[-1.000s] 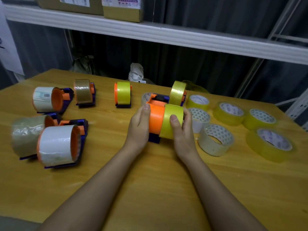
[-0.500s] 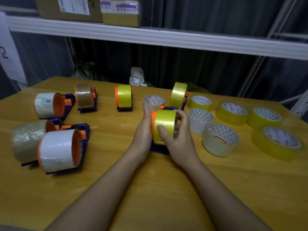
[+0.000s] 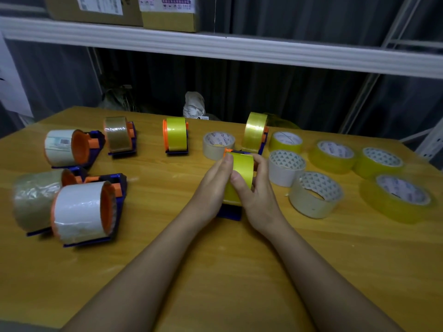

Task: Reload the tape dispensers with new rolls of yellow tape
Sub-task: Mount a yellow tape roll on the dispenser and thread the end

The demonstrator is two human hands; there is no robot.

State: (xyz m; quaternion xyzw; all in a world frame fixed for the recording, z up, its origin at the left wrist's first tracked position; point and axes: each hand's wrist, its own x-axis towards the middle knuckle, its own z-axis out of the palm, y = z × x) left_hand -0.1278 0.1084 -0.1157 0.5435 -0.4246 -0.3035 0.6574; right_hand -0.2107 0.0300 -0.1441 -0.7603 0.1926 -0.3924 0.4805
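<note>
Yellow tape roll (image 3: 241,174) sits upright on the orange hub of a blue tape dispenser (image 3: 229,212) at the middle of the wooden desk (image 3: 215,271), held between both hands. Left hand (image 3: 212,188) lies flat against the roll's left face, fingers straight and together, fingertips reaching the orange rim at the top. Right hand (image 3: 255,192) curls round the roll from the right, thumb pressed on the yellow band and fingers wrapped over its far side.

Just beyond the hands stands a loaded yellow dispenser (image 3: 255,133), and further left of it another yellow dispenser (image 3: 175,136). Between those two, a pale beige roll (image 3: 218,144) lies flat. Right of the right hand lie loose rolls flat on the desk: a white roll (image 3: 286,167) just beside it, a clear roll (image 3: 315,194) near the wrist, and several yellow rolls (image 3: 332,155) beyond, reaching well out to the right edge.

Well left of the left hand are four more dispensers: one with brownish tape (image 3: 118,135), one with a white roll (image 3: 60,147), and two large ones nearer the body, a cloudy roll (image 3: 33,200) and a white wrapped roll (image 3: 80,212), touching each other
</note>
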